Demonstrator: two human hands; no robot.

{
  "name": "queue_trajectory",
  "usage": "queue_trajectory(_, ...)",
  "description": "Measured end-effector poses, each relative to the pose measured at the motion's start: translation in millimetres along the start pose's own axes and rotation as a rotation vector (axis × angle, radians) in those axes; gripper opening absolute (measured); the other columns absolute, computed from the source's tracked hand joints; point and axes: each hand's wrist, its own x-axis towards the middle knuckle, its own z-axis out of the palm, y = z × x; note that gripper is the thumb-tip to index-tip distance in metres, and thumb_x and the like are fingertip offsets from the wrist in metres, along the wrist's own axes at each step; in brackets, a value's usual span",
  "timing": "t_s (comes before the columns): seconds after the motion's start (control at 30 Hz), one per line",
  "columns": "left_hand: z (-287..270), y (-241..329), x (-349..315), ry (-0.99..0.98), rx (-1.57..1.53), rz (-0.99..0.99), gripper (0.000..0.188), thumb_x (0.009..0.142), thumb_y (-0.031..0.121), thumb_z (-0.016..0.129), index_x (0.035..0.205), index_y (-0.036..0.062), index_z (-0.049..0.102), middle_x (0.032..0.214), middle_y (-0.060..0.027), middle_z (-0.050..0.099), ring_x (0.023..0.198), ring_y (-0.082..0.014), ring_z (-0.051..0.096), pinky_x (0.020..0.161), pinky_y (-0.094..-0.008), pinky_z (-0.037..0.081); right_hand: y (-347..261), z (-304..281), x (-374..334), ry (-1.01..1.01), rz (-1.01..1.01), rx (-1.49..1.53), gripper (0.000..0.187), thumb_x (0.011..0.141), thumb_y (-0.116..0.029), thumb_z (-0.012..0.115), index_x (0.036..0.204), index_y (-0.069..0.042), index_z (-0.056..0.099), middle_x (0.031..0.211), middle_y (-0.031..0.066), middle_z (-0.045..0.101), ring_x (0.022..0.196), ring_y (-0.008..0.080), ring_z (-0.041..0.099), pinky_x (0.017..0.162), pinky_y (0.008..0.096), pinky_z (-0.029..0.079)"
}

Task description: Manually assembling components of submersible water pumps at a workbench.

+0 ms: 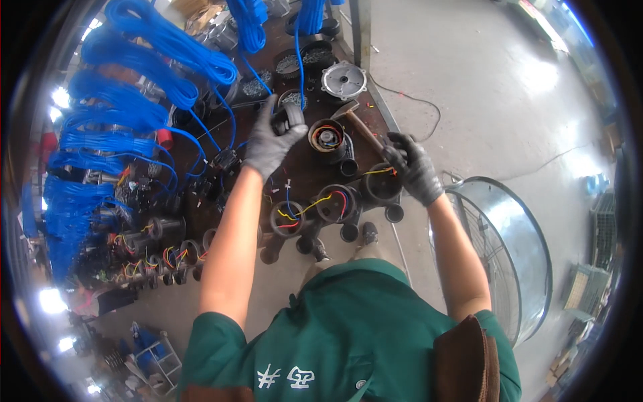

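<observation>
My left hand [271, 142], in a dark grey glove, is closed around a black ring-shaped part [289, 119] above the dark workbench [234, 134]. Toward the bench's right edge, my gloved right hand [416, 171] has its fingers curled at the end of a wooden-handled hammer [362, 127]; the handle's tip is hidden there. Between the hands stands an open black cylindrical housing [327, 137] with a coil and coloured wires inside. Nearer me, black round housings [287, 218] with yellow, red and blue wires line the bench edge.
Blue cable bundles [134, 87] hang along the left. A round silver metal cover [344, 81] and trays of small metal fasteners [256, 87] sit at the back. A large wire-mesh metal drum frame [509, 248] stands on the floor at right, near a post [362, 33].
</observation>
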Motion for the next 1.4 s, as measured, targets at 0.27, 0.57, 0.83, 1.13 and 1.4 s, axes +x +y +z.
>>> queue_trajectory(0.27,-64,7,-87,0.287,-0.561,-0.147,0.091,0.084,0.021,0.083,0.159,0.0171,0.031,0.136,-0.0123,0.060,0.114,-0.0223,0.064,0.091,-0.0389,0.060,-19,54,117,-0.600,-0.484,-0.542,0.033,0.088,-0.013,0.070,0.120,-0.016,0.071,0.115,0.0173,0.068,0.105,0.0385,0.066,0.090,0.0461,0.054)
queue_trajectory(0.57,-78,-58,-128,0.439,-0.278,0.061,0.036,0.102,0.015,0.059,0.136,0.0050,0.057,0.125,-0.0112,0.064,0.109,-0.0202,0.063,0.097,-0.0391,0.055,-21,107,155,-0.920,-0.474,-0.709,0.048,0.073,-0.035,0.085,0.117,-0.020,0.074,0.153,0.0201,0.042,0.136,0.0433,0.047,0.110,0.0455,0.047)
queue_trajectory(0.83,-82,-52,-139,0.204,-0.963,-0.038,0.091,0.079,-0.006,0.078,0.155,0.0226,0.038,0.127,-0.0068,0.058,0.113,-0.0177,0.060,0.096,-0.0346,0.057,-41,114,151,-1.038,-0.665,-1.282,0.046,0.076,-0.024,0.081,0.121,-0.025,0.071,0.163,0.0152,0.031,0.140,0.0398,0.045,0.110,0.0440,0.048)
queue_trajectory(1.13,-85,-67,-143,0.148,-0.852,-0.068,0.091,0.082,-0.005,0.078,0.157,0.0230,0.033,0.131,-0.0077,0.057,0.115,-0.0177,0.059,0.100,-0.0356,0.055,-45,95,157,-0.821,0.009,-0.537,0.048,0.094,-0.023,0.060,0.142,-0.019,0.055,0.135,0.0155,0.063,0.107,0.0372,0.069,0.093,0.0467,0.054)
queue_trajectory(1.4,-76,-41,-141,0.236,-0.892,-0.110,0.088,0.083,-0.005,0.077,0.156,0.0215,0.035,0.131,-0.0077,0.058,0.112,-0.0179,0.060,0.098,-0.0349,0.056,-7,85,190,-0.974,-0.397,-0.890,0.031,0.092,-0.023,0.065,0.119,-0.008,0.066,0.103,0.0176,0.071,0.098,0.0357,0.070,0.088,0.0446,0.055)
